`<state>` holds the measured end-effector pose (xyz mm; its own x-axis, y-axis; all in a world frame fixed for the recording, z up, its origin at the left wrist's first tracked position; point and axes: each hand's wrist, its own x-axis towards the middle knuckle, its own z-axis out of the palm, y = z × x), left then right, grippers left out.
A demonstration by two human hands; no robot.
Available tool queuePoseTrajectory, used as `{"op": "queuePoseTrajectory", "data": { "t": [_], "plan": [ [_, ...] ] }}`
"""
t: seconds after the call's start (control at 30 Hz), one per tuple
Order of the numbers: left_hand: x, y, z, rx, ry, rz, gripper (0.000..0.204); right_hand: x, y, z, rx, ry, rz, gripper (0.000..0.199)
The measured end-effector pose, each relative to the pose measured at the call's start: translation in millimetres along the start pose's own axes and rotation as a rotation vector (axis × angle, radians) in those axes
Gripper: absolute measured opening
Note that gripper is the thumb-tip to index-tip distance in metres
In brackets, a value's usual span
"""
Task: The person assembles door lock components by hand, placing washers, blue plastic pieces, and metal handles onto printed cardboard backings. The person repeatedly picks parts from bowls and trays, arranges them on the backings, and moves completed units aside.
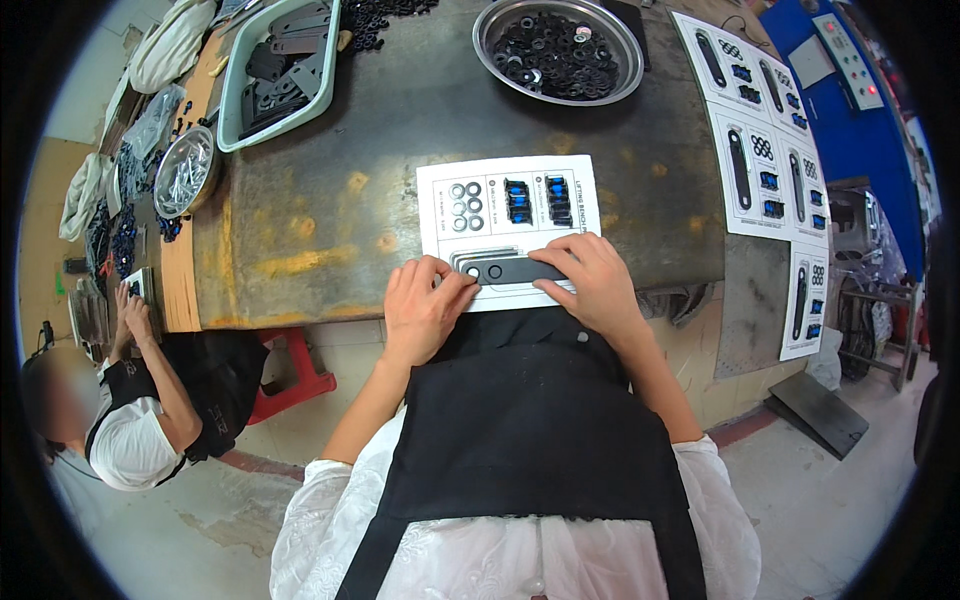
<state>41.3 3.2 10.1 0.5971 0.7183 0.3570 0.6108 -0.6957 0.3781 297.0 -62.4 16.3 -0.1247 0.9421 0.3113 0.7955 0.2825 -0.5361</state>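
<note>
A white printed card (pixel 508 222) lies at the near edge of the table, carrying rows of black ring washers (pixel 467 207) and two bundles of black-and-blue bolts (pixel 518 202). On its lower part is a dark flat metal bar (pixel 515 270) with round holes toward its left end. My left hand (pixel 425 305) pinches at the bar's left end, thumb and fingertips together. At the right end, my right hand (pixel 597 283) grips the bar between thumb and fingers. Bent thin metal rods, apparently hex keys (pixel 492 254), show just behind the bar. My fingers hide both bar ends.
A steel bowl of black washers (pixel 557 95) stands at the back; a pale green bin of black plates (pixel 228 95) is at back left. A bowl of bolts (pixel 186 172) sits farther left, near a seated co-worker (pixel 150 420). Several filled cards (pixel 750 170) lie right.
</note>
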Motion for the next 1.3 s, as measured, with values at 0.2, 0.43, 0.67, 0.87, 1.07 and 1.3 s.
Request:
{"op": "queuePoseTrajectory", "data": {
  "t": [0.2, 0.43, 0.67, 0.87, 1.07, 1.3],
  "plan": [
    [2, 2, 1, -0.026, 0.036, -0.004, 0.018, 0, -1, 1, -0.004, 0.014, -0.021, 0.039],
    [0, 3, -7, -0.15, 0.025, -0.254, 0.014, -1, -5, -8, 0.091, 0.089, 0.161, 0.042],
    [-8, -27, -22, -0.675, -0.073, -0.791, 0.026, -38, -6, -14, 0.555, 0.189, 0.666, 0.048],
    [-1, -40, -19, -0.831, -0.152, -0.81, 0.033, -42, 22, -16, 0.889, 0.302, 0.707, 0.041],
    [15, -24, 1, -0.919, -0.238, -0.753, 0.032, -75, 20, -21, 0.906, 0.483, 0.716, 0.045],
    [62, 31, 44, -0.868, -0.425, -0.545, 0.033, -148, 13, -45, 0.844, 0.776, 0.804, 0.055]
  ]
}}
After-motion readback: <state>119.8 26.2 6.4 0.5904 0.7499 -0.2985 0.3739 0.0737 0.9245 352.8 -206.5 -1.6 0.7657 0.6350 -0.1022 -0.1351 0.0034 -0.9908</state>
